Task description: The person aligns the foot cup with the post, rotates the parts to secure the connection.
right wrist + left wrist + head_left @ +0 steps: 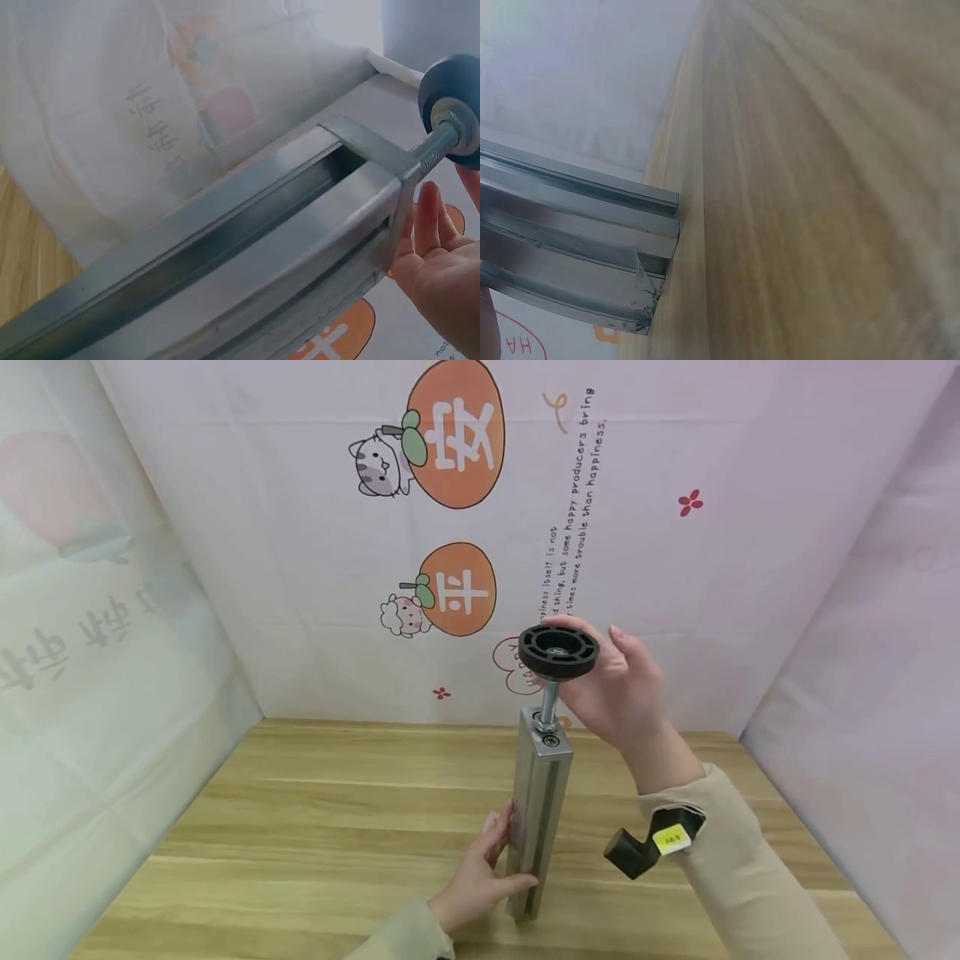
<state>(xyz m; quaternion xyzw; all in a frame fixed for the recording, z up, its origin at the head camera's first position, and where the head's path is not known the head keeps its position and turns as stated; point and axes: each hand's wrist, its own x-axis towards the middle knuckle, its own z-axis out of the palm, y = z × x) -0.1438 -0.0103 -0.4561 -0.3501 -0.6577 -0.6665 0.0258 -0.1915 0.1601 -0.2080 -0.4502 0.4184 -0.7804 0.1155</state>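
An aluminium profile [542, 810] stands upright on the wooden table, its lower end at the surface in the left wrist view. A threaded bolt [550, 700] rises from its end plate [367, 150] and carries a round black levelling foot [558, 652]. My left hand [480, 872] grips the profile low down, thumb across the near side and fingers on the left. Beside the foot is my right hand [618, 681], one fingertip at its edge and the thumb apart from it. Some right fingers are hidden behind the foot and the plate.
The table [337, 827] has a wood-grain top. Printed white cloth [300, 568] covers the back and both sides. A black wrist device [633, 852] with a yellow label juts from the right sleeve [742, 852].
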